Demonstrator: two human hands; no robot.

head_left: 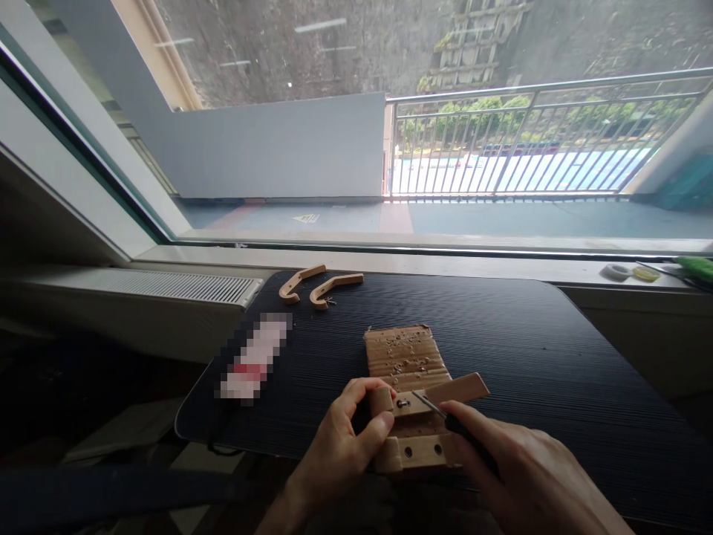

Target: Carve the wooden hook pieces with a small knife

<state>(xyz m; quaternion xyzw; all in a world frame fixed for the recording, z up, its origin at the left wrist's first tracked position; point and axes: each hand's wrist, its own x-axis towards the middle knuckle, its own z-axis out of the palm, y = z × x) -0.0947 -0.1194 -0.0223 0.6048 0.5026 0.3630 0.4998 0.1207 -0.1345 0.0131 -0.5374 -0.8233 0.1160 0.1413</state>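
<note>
My left hand [348, 438] is closed around the rounded end of a wooden hook piece [451, 391] that lies across a small wooden board [415, 452] with holes in it. My right hand [518, 468] grips a screwdriver [440, 412]. Its metal tip touches a screw [403, 403] in the hook piece. A piece of brown cardboard [405, 355] lies under and behind the board, dotted with small bits. All of this rests on a black ribbed table [529, 357] near its front edge.
Two more wooden hooks [320, 286] lie at the table's back left, with a blurred pink and white object [253, 357] nearer. A white vent grille [178, 286] runs left below the window. Tape rolls [632, 273] and a green item [696, 267] sit on the sill at right.
</note>
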